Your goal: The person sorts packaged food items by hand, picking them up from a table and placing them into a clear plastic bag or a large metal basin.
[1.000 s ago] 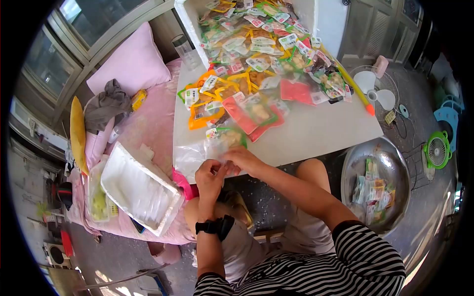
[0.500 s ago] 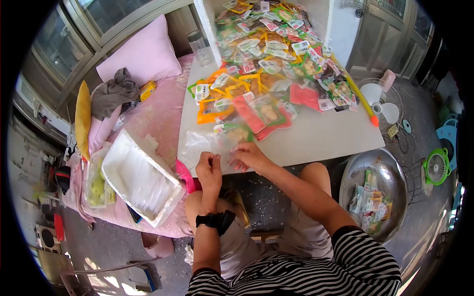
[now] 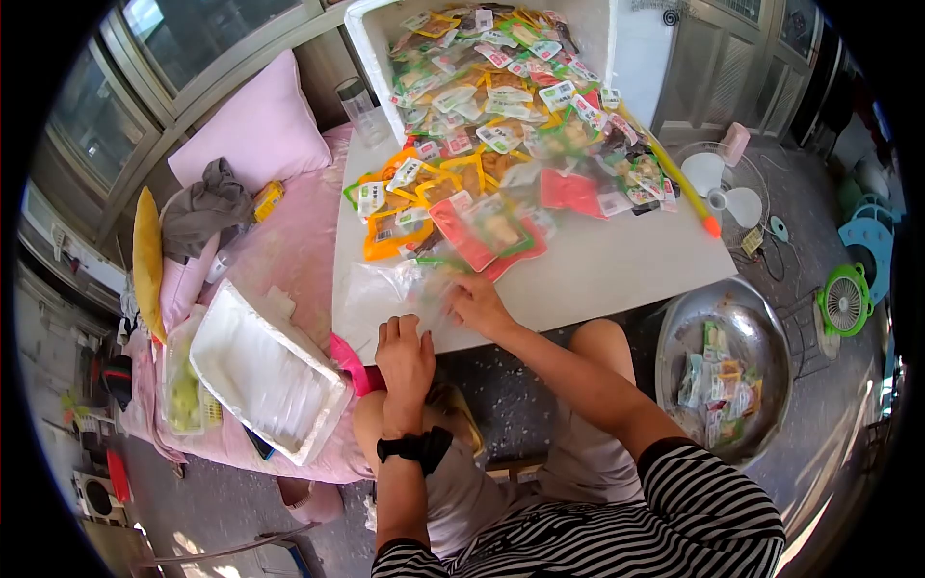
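A clear plastic bag (image 3: 387, 277) lies crumpled near the table's front edge, its near side blurred. My right hand (image 3: 479, 306) is at the bag's right side, fingers pinched on the thin film. Lower and to the left, at the table edge, my left hand (image 3: 406, 358) has its fingers curled, back of the hand upward; whatever they grip is hidden. Just beyond the hands lie a red-and-green snack packet (image 3: 503, 231) and an orange-edged packet (image 3: 397, 234), both part of a loose spread of sealed packets.
A white foam box (image 3: 368, 48) on its side spills packets onto the white table (image 3: 597, 265). A yellow stick (image 3: 665, 159) lies along the right. At lower right a metal basin (image 3: 679, 337) holds several packets. A foam lid (image 3: 265, 380) rests on the pink bed at left.
My left hand has turned so its back shows more, with the fingers nearer the table edge. The right hand stays by the clear bag. The whole view has shifted slightly.
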Demonstrator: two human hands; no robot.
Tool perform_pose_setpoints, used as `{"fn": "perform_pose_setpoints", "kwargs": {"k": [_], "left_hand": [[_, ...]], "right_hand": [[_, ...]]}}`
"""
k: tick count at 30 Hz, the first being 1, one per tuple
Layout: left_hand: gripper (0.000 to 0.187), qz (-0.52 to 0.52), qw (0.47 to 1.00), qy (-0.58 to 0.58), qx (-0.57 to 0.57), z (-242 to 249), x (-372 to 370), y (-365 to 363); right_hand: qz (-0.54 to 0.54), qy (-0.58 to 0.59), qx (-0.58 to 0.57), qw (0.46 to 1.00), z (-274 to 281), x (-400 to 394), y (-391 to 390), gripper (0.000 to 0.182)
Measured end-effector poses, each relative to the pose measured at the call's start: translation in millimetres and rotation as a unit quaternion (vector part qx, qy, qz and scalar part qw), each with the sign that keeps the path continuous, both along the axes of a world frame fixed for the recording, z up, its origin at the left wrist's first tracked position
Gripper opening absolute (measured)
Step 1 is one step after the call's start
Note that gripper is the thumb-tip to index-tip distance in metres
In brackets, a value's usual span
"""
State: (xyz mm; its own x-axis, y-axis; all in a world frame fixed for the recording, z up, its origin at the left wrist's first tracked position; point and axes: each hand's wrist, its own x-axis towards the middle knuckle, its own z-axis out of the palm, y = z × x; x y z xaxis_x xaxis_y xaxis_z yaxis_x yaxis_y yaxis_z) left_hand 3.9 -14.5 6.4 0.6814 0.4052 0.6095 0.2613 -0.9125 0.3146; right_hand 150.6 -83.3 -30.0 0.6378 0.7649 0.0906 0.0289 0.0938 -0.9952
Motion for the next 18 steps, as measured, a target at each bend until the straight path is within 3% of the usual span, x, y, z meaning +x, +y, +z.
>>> {"fn": "perform_pose_setpoints", "kwargs": {"k": [6, 9, 12, 18], "left_hand": [[0.020, 0.070, 0.997, -0.008, 0.015, -9, -4, 10], [0.018, 0.033, 0.996, -0.050, -0.062, -1, -6, 6], [0.019, 0.026, 0.996, -0.050, -0.068, -7, -8, 11], [0.013, 0.010, 0.999, -0.029, -0.041, -17, -3, 11]], "right_hand": [[0.023, 0.024, -0.025, 0.999, 10, 7, -6, 0.020], [0.017, -0.005, -0.043, 0.999, 10, 6, -8, 0.019], [0.020, -0.003, -0.065, 0.998, 7, 10, -7, 0.018], [0.051, 0.107, -0.004, 0.993, 3, 9, -4, 0.012]]}}
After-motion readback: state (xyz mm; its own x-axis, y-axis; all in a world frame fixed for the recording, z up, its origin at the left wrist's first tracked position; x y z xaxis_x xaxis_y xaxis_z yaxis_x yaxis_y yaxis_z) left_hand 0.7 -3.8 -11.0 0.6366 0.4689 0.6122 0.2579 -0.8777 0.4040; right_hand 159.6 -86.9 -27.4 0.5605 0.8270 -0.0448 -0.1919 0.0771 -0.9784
